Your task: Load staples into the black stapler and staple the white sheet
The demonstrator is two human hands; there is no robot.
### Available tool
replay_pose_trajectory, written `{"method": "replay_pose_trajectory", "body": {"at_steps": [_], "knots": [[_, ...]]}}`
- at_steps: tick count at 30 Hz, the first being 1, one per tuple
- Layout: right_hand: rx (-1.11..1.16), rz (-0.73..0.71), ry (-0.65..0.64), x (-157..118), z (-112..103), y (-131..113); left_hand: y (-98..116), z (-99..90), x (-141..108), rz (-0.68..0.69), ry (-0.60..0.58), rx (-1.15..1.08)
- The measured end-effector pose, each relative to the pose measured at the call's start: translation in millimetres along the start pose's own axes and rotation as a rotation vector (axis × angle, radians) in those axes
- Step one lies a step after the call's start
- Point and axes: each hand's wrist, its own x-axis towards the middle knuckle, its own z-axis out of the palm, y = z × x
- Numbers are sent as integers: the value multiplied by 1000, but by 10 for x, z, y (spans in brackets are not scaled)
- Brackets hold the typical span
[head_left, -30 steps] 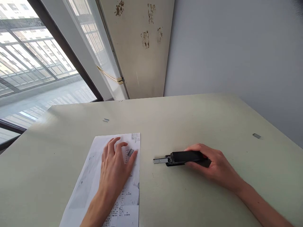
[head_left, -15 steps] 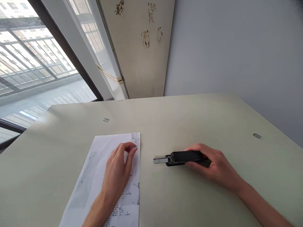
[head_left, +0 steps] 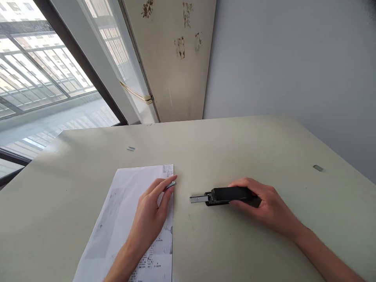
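Note:
Between the thumb and fingers of my left hand (head_left: 154, 203) is a small strip of staples (head_left: 170, 185), held over the right edge of the printed paper (head_left: 117, 203). My right hand (head_left: 264, 201) grips the rear part of a black stapler (head_left: 230, 195) lying on the table. The stapler's silver metal end (head_left: 199, 199) sticks out to the left, toward my left hand, with a gap between them.
On the table (head_left: 205, 152), small staple pieces (head_left: 131, 149) lie beyond the paper, and another staple strip (head_left: 317, 168) rests at the far right. A window is at the left, a grey wall at the right.
My left hand has moved a little to the right with the staple strip, which now shows more between the fingers. My right hand and the stapler have stayed in place.

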Motion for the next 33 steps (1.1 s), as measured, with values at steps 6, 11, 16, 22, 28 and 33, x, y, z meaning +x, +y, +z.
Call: {"method": "replay_pose_trajectory", "body": {"at_steps": [6, 11, 16, 22, 28, 33], "knots": [[-15, -4, 11, 0, 0, 2, 33, 24, -29, 50, -8, 55], [2, 4, -7, -2, 2, 16, 45, 46, -45, 107, -9, 37], [-5, 5, -2, 4, -7, -15, 61, 75, -26, 356, 12, 58], [5, -9, -5, -1, 14, -19, 67, 140, -32, 477, -6, 100], [22, -22, -37, -18, 41, 4, 48, 211, -39, 494, 7, 109], [25, -46, -52, -15, 45, 37, 22, 258, -23, 481, 20, 126]]}}
